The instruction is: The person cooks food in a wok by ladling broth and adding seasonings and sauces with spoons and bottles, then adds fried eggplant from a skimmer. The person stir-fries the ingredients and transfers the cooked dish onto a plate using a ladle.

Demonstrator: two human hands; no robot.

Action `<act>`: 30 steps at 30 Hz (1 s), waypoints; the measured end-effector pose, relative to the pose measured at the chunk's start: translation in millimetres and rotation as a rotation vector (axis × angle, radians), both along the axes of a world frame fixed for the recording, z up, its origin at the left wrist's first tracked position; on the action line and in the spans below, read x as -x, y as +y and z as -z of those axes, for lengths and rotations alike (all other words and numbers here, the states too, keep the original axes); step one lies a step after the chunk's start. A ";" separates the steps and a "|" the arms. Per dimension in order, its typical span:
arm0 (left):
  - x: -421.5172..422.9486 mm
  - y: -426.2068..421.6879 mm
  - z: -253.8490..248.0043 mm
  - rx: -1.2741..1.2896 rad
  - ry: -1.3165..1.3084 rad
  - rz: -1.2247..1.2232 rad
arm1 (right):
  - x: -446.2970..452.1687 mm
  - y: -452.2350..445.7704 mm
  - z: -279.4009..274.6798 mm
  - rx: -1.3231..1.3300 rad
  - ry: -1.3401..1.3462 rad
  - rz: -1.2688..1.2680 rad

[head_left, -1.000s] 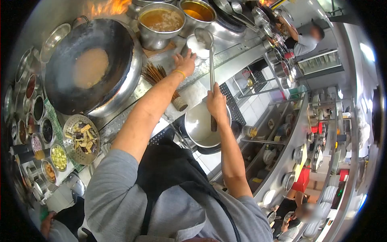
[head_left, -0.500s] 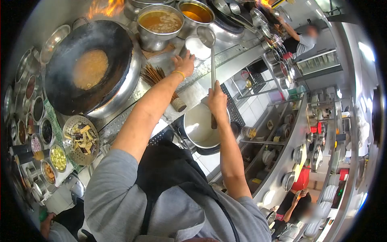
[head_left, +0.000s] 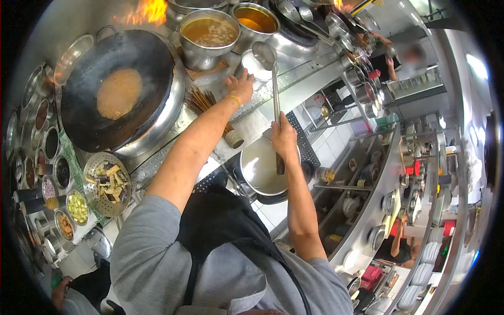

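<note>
My right hand (head_left: 284, 138) is closed around the handle of a long metal ladle (head_left: 276, 94). The ladle's head hangs over the rim of a small metal pot with white contents (head_left: 252, 67). Beside that pot my left hand (head_left: 239, 88) reaches out with fingers spread; whether they touch its side I cannot tell. A bundle-like bamboo brush (head_left: 233, 138) lies under my left forearm. To the left, a large black wok (head_left: 152, 89) holds a bubbling brown sauce (head_left: 119, 93). Below my right hand stands a wide pot of pale liquid (head_left: 257, 163).
Flames (head_left: 144, 11) rise behind the wok. Two metal pots, one of cloudy broth (head_left: 209, 29) and one of orange liquid (head_left: 255, 19), stand at the back. A perforated strainer (head_left: 89, 197) holds fried eggplant-like pieces, near several ingredient containers (head_left: 77, 208). Other people work at the right and lower left.
The ladle's head has shifted slightly left over the small pot, and my right hand has come down a little. My left hand stays nearly in place. People in the background have moved.
</note>
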State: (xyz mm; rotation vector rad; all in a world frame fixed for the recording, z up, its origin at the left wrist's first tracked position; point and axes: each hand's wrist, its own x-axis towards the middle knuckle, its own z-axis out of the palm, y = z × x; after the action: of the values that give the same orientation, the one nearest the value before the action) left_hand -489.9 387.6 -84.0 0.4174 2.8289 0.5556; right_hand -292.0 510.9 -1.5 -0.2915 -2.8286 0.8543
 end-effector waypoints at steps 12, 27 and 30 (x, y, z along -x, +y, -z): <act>1.4 2.5 3.4 0.001 0.012 0.008 | 12.7 -0.5 14.0 -0.055 -0.016 0.038; 7.1 -2.3 20.3 0.002 0.137 0.027 | 8.7 18.0 34.4 -0.073 0.048 -0.046; 19.3 0.5 44.1 -0.033 0.204 0.069 | 13.9 16.4 66.5 -0.230 0.021 -0.034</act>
State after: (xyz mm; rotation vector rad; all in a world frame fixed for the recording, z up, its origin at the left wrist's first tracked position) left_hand -509.2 388.1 -128.1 0.6086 2.9876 0.5770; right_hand -305.9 527.3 -68.0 -0.2016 -2.8824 0.5261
